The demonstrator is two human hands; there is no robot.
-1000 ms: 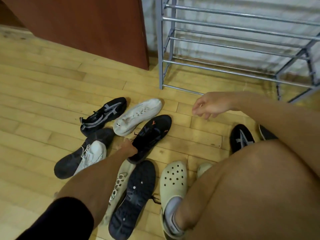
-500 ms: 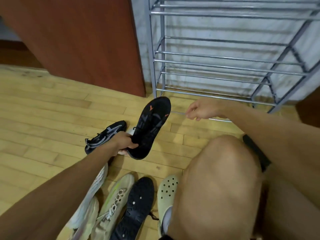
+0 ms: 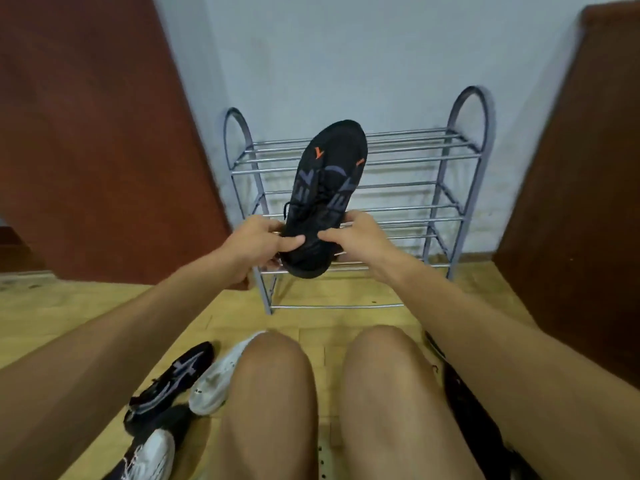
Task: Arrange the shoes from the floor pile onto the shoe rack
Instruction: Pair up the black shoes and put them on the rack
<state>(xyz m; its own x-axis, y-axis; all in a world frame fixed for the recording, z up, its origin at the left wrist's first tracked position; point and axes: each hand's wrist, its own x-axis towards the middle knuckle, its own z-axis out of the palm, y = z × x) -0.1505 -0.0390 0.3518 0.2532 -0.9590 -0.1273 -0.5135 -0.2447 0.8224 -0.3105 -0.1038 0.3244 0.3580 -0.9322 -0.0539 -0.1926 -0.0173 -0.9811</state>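
Observation:
A black shoe (image 3: 325,188) with grey and orange markings is held up in the air, toe pointing away, in front of the grey metal shoe rack (image 3: 408,157). My left hand (image 3: 263,242) grips its heel from the left and my right hand (image 3: 356,235) grips it from the right. The rack's tiers of bars hold no shoes. On the floor at lower left lie a black shoe with grey stripes (image 3: 169,379), a white shoe (image 3: 218,382) and another white-and-dark shoe (image 3: 152,455).
Reddish-brown wooden panels (image 3: 86,133) stand on both sides of the rack, against a pale wall. My bare knees (image 3: 277,393) fill the lower middle. A dark shoe (image 3: 464,400) lies under my right forearm. The floor is light wood.
The black shoe has risen from the floor pile to the front of the rack. My right hand has joined my left on its heel. The view has tilted up toward the rack.

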